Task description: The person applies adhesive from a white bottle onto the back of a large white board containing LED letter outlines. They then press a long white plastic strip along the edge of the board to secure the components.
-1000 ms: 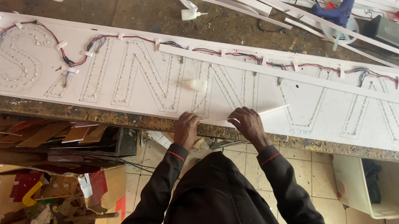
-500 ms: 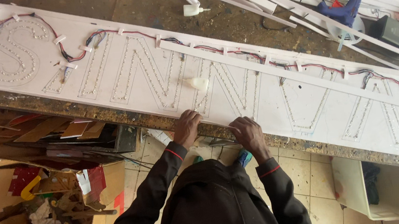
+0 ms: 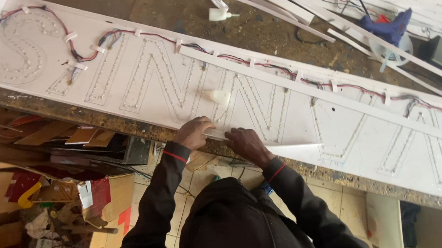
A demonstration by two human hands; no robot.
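I see both hands at the near edge of the long white sign panel (image 3: pixel 160 81), which lies across the workbench (image 3: pixel 175 13). The left hand (image 3: pixel 194 132) is curled over a thin white strip (image 3: pixel 267 143) that runs along that near edge, fingers bent down onto it; the right hand (image 3: pixel 246 144) presses on the same strip just beside it, fingers closed around its edge. I cannot tell whether the strip is already stuck down or loose.

My worry is the overhang: the panel's near edge sits right at the bench edge, so hard downward pressure there could tip or slide the panel toward the floor. The red and black wires (image 3: pixel 258 64) run along the far edge of the panel, and any shift could tug them off the small lights set in the letters. A small white bottle (image 3: pixel 219 96) lies on the panel just beyond the hands and could roll off. The blue glue gun (image 3: pixel 390 30) rests well apart at the far right.
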